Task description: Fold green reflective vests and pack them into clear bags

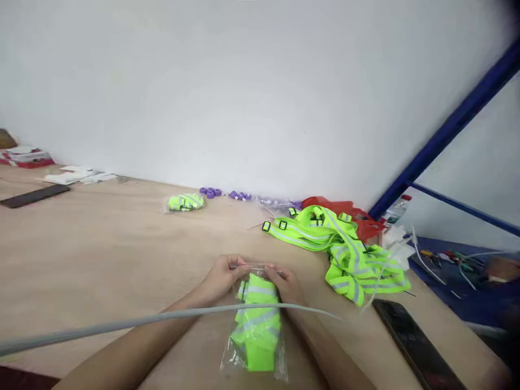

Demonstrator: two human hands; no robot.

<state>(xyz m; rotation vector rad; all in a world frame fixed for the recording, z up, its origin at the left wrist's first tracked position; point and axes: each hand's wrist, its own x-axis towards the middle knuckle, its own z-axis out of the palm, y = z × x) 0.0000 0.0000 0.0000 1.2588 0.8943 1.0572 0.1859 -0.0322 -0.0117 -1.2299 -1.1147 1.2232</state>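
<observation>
Head view, looking down at a pale wooden table [122, 233]: a clear plastic bag [228, 355] with a folded lime-green reflective strap [260, 325] inside lay close in front of the person, between the two forearms, and a grey cable [162, 318] crossed the view over it. The left hand [227, 273] had thumb and fingers pinched together on the left part of the bag's far edge, and the right hand [286, 284] pinched that edge further right, the two hands slightly apart. To the right sprawled a heap of similar loose straps [349, 254], with a dark phone [418, 344] nearer the person, while a smaller-looking bagged strap bundle [184, 202] lay beyond the hands to the left, near some purple pieces [210, 192] by the white wall [223, 97]
</observation>
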